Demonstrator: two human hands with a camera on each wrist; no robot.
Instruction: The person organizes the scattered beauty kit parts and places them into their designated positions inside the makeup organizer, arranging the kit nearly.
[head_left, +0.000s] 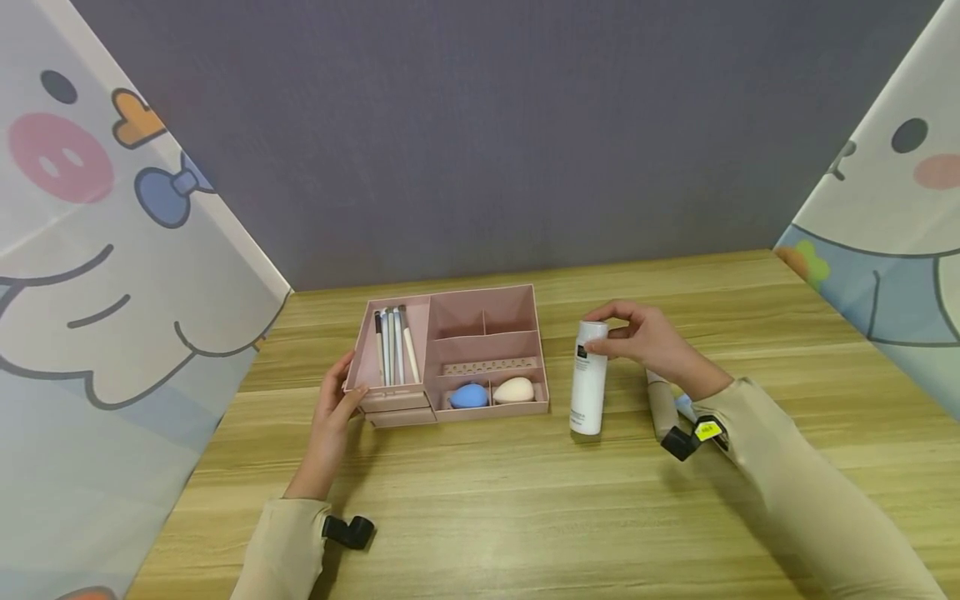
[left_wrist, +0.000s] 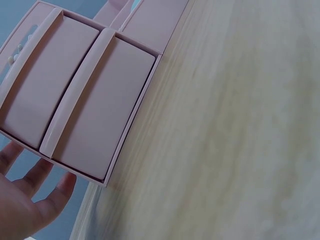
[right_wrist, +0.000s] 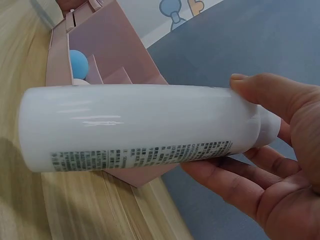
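Observation:
A pink desktop organizer (head_left: 431, 340) sits on the wooden table. Several makeup brushes (head_left: 390, 346) lie in its left compartment; a blue makeup sponge (head_left: 469, 396) and a cream makeup sponge (head_left: 514, 391) occupy its front slots. My left hand (head_left: 333, 412) grips the organizer's front left corner, thumb over the top edge and fingers along the side. Two drawers (left_wrist: 102, 95) face the left wrist camera, both closed. With thumb and fingers round its upper end, my right hand (head_left: 645, 340) holds a white bottle (head_left: 588, 383) nearly upright, right of the organizer. Small print covers one side of the bottle.
Beside my right wrist lies a beige tube (head_left: 662, 406), and a light blue item (head_left: 686, 407) shows partly behind the wrist. A grey panel (head_left: 495, 142) stands along the table's back edge, with cartoon-printed panels (head_left: 97, 275) at both sides.

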